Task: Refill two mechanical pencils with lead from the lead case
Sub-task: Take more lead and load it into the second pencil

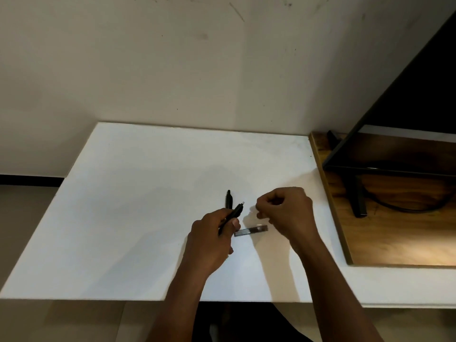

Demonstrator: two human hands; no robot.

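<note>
A person seated at a white table [138, 218] works on refilling pencils. The left hand [212, 240] grips a slim black mechanical pencil [235, 211] around its barrel, tilted so that its pale rear end points up and to the right, toward the right hand [287, 213]. That hand hovers just beside the pencil's end with its fingers curled and thumb against forefinger; whether a lead or a cap is pinched there is too small to tell. The small dark, flat rectangular lead case [251, 230] lies on the table between and just below the two hands, its long axis running left to right with the right end slightly raised in the view, about equally near to either hand and partly under the right one. A second black mechanical pencil [228, 199] lies on the table just beyond the left hand, pointing away from the person, its near end hidden behind the held pencil. Nothing stands between the right hand and the pencil's open end, so feeding lead in looks like a short leftward move. Well off to the right, a brown wooden board [394, 230] carries a black monitor [407, 95] on its stand [357, 201], with a black cable [407, 208].
</note>
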